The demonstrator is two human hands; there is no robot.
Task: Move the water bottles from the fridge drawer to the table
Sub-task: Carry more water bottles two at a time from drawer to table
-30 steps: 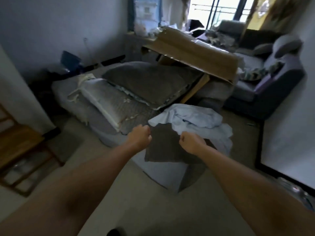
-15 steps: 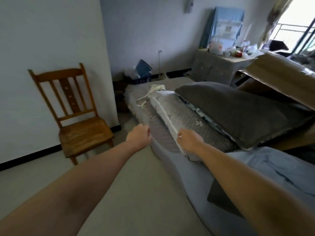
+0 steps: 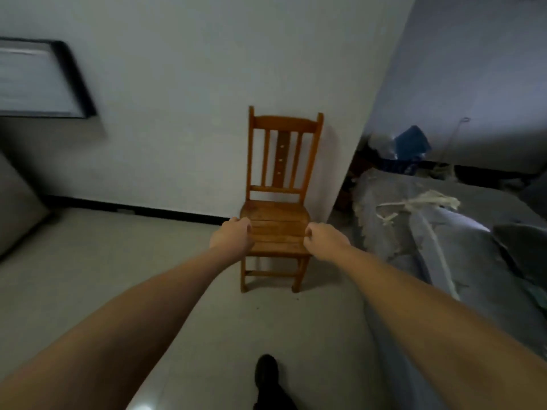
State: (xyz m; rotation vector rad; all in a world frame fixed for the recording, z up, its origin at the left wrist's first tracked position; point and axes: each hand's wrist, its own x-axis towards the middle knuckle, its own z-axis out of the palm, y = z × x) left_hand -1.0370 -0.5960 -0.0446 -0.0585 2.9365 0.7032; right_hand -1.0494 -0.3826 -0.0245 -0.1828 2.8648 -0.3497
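No water bottle, fridge drawer or table shows in the head view. My left hand (image 3: pixel 232 236) and my right hand (image 3: pixel 324 239) are stretched out in front of me at about the same height. Both have their fingers curled into loose fists and hold nothing. They hover in the air in front of a wooden chair, touching nothing.
A wooden chair (image 3: pixel 279 202) stands against the white wall straight ahead. A bed with grey covers (image 3: pixel 444 232) fills the right side. A dark-framed panel (image 3: pixel 44 81) hangs at the upper left. Pale tiled floor (image 3: pixel 118 276) lies between; my dark shoe (image 3: pixel 266 371) is at the bottom.
The view has swung left, from the bed and cardboard to the chair and wall. Both fists have kept the same pose in front of me.
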